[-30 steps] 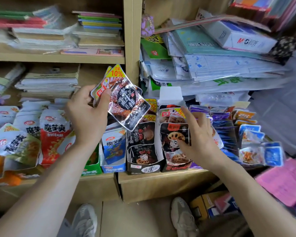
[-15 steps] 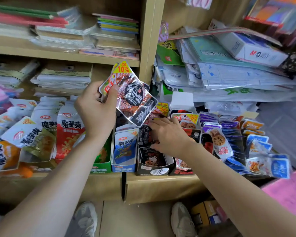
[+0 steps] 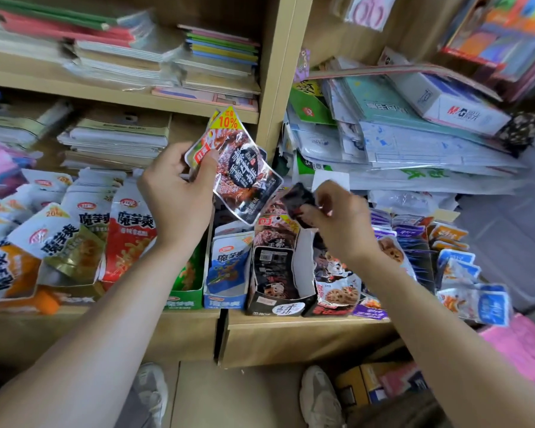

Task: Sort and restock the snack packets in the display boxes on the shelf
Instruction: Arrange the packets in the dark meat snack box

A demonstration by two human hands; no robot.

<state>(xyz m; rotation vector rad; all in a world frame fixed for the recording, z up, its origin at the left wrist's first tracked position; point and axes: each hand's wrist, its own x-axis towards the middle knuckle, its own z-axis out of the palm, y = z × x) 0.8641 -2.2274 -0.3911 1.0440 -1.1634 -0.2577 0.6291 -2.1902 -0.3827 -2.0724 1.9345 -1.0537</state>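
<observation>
My left hand (image 3: 175, 193) grips a small stack of shiny black-and-red snack packets (image 3: 240, 171) with a yellow "10%" corner, held up above the shelf. My right hand (image 3: 337, 217) pinches a small dark packet (image 3: 297, 200), lifted above the black display box (image 3: 275, 301). That box holds more dark packets. To its left stand a blue display box (image 3: 224, 299) and a green one (image 3: 184, 299); to its right a box of lotus-root packets (image 3: 337, 291).
White, red and orange packets (image 3: 74, 236) pile up on the left of the wooden shelf (image 3: 291, 329). Purple and blue packets (image 3: 445, 264) fill the right. Stacks of notebooks and paper lie above. My shoes and small cartons are on the floor below.
My right hand has come up out of the black display box with a small dark packet pinched in it. My left hand still holds the shiny packets up.
</observation>
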